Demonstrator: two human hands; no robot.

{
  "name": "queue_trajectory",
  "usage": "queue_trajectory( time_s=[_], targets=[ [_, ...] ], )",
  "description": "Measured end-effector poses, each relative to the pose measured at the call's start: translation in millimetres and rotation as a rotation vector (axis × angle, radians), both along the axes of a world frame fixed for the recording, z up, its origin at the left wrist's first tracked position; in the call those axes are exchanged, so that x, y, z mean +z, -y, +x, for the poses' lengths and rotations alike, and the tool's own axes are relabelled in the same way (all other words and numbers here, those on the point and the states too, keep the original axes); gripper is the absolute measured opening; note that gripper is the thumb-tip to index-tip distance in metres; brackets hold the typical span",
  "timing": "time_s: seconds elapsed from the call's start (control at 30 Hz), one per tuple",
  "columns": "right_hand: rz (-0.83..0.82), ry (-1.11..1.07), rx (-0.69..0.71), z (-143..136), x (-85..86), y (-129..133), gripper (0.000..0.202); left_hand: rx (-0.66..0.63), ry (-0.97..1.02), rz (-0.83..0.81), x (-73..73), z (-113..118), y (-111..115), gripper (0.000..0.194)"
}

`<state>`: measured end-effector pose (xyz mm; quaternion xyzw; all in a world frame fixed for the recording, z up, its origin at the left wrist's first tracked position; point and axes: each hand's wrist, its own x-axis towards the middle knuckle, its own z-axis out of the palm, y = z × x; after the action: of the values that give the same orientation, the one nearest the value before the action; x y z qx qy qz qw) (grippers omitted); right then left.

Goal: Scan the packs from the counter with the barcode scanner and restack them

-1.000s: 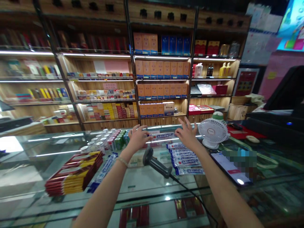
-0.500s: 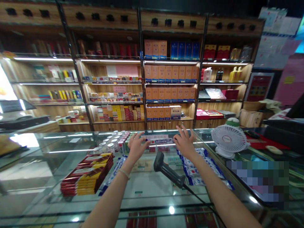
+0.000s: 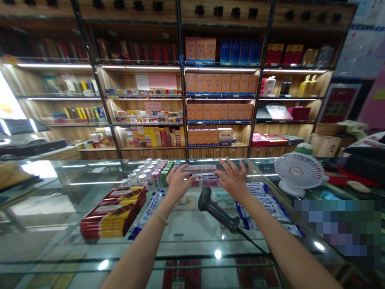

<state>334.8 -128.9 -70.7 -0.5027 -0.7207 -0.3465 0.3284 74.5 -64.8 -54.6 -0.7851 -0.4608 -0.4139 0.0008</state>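
Note:
A slim blue-and-white snack packet (image 3: 207,177) with a small red fruit picture is stretched level between my two hands, over the far part of the glass counter. My left hand (image 3: 179,179) pinches its left end between thumb and finger. At the right end, my right hand (image 3: 234,178) pinches it too, the other fingers spread upward. Below the hands lies a dark handheld barcode scanner (image 3: 218,210) with its cable. Similar blue-and-white packets (image 3: 267,204) lie in rows beside my right forearm. A smaller row of blue-and-white packets (image 3: 147,214) is by my left forearm.
Stacked red-and-yellow packs (image 3: 112,212) sit on the glass counter (image 3: 192,228) at left. Several small lidded containers (image 3: 144,176) stand behind them. A white fan (image 3: 300,172) stands at right. Shelves (image 3: 221,124) of boxed goods line the back wall.
The view has shifted a little, so the counter items and shelves appear displaced. Both hands keep their pinch on the packet, which looks slightly shorter between them.

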Motion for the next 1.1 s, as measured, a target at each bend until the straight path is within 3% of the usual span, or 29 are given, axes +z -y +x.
queue_trajectory(
  time_s=[0.2,0.47,0.53,0.63,0.77,1.1],
  targets=[
    [0.099,0.056,0.046,1.6,1.5,0.2,0.019,0.042,-0.002,0.016,-2.1,3.1,1.4,0.035],
    [0.006,-0.061,0.044,-6.5,1.3,2.9,0.017,0.149,-0.101,0.071,3.2,5.8,21.8,0.054],
    [-0.05,-0.103,0.055,-7.0,1.6,3.0,0.016,0.167,-0.152,0.097,6.5,5.1,26.7,0.051],
    [-0.154,-0.181,0.066,-6.2,2.8,2.8,0.018,0.191,-0.195,0.201,11.6,2.1,31.1,0.03],
    [-0.28,-0.276,0.074,-4.4,3.8,1.9,0.021,0.118,-0.304,0.305,15.6,-2.5,34.1,0.049],
    [-0.425,-0.289,0.116,-2.4,3.4,4.2,0.031,0.05,-0.349,0.31,13.8,-0.9,37.4,0.022]
  ],
)
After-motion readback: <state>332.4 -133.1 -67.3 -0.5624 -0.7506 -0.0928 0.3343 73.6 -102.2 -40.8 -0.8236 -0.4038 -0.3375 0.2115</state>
